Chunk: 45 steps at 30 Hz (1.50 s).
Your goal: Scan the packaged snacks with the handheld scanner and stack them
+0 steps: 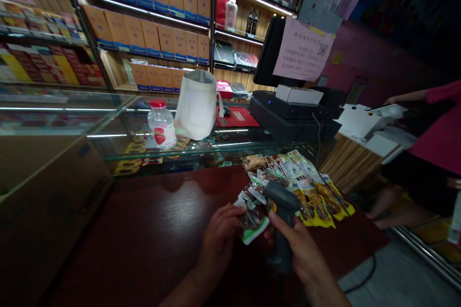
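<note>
My right hand (293, 242) is wrapped around the handle of a dark grey barcode scanner (283, 201), whose head is over the snack packets. With its fingers closed at the edge of a clear snack packet with a green strip (254, 230), my left hand (222, 230) is just left of the scanner. More small clear packets (255, 184) are heaped behind it. To the right, several yellow-edged snack packets (317, 204) lie in a row, with white-labelled packets (288, 165) at their far side. All rest on the dark red tabletop (162, 230).
On the glass counter stand a red-capped plastic bottle (161, 124) and a white bag (197, 105). Behind are a monitor (270, 53) and a black cash drawer (291, 117). A cardboard box (54, 211) borders the left; a cable (372, 266) hangs right, near a person in pink (437, 129).
</note>
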Each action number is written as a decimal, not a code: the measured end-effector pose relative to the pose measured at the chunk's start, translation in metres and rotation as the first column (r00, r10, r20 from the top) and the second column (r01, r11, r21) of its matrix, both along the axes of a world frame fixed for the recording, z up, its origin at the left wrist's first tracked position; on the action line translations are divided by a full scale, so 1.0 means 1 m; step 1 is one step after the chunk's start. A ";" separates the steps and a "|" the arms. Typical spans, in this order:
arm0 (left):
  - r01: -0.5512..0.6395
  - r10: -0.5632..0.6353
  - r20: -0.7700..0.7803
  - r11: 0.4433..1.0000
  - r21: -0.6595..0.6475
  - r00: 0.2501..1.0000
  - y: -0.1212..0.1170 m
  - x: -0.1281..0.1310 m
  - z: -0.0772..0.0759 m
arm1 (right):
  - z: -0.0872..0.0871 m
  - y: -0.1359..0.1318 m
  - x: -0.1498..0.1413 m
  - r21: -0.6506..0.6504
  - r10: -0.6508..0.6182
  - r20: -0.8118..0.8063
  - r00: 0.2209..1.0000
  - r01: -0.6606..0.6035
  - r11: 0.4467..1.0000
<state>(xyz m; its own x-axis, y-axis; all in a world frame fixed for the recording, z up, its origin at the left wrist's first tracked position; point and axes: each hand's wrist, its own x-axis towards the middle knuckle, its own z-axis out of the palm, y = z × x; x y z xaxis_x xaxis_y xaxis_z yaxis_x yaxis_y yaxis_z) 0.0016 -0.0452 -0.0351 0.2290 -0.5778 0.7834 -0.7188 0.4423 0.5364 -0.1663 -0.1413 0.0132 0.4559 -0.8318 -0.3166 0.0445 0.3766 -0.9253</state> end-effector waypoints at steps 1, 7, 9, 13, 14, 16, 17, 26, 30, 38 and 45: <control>-0.014 0.015 0.053 1.000 -0.023 0.998 0.000 0.000 0.000 | -0.001 0.002 0.002 0.006 -0.005 -0.006 1.000 0.006 1.000; -0.061 0.063 0.040 0.998 -0.034 0.997 0.000 -0.005 -0.002 | -0.014 0.012 0.008 0.040 -0.014 0.044 0.999 0.012 0.999; -0.047 0.048 -0.095 0.999 0.011 0.994 -0.001 -0.006 -0.003 | -0.018 0.015 0.007 0.038 -0.049 0.045 0.998 0.047 0.998; 0.100 -0.021 -0.619 0.991 0.093 0.785 -0.004 -0.006 -0.003 | -0.024 0.017 0.000 0.026 -0.062 0.059 0.996 0.061 0.998; 0.175 -0.030 -0.752 0.978 0.114 0.658 -0.005 -0.006 -0.002 | -0.025 0.016 -0.002 0.020 -0.048 0.057 0.997 0.047 0.999; 0.357 0.002 -0.916 0.920 0.159 0.402 -0.008 -0.004 -0.002 | -0.026 0.013 -0.007 -0.004 0.000 0.051 0.999 0.000 1.000; 0.449 0.025 -0.948 0.877 0.173 0.317 -0.009 -0.003 -0.002 | -0.026 0.011 -0.009 -0.023 0.023 0.038 0.999 -0.022 0.999; 0.677 0.036 -0.935 0.681 0.281 0.352 -0.006 0.008 0.008 | -0.007 0.009 -0.023 -0.180 0.052 -0.120 0.991 -0.074 0.981; 0.600 0.067 -0.927 0.745 0.292 0.368 -0.007 0.010 0.010 | -0.008 0.004 -0.023 -0.161 0.058 -0.087 0.994 -0.071 0.984; 0.192 0.127 -0.962 0.966 0.175 0.242 -0.013 0.023 0.002 | 0.004 0.009 -0.049 -0.130 0.169 -0.164 0.972 -0.191 0.973; 0.099 0.162 -0.960 0.977 0.188 0.228 -0.015 0.024 0.000 | 0.009 0.040 -0.034 -0.317 0.181 -0.320 0.930 -0.285 0.905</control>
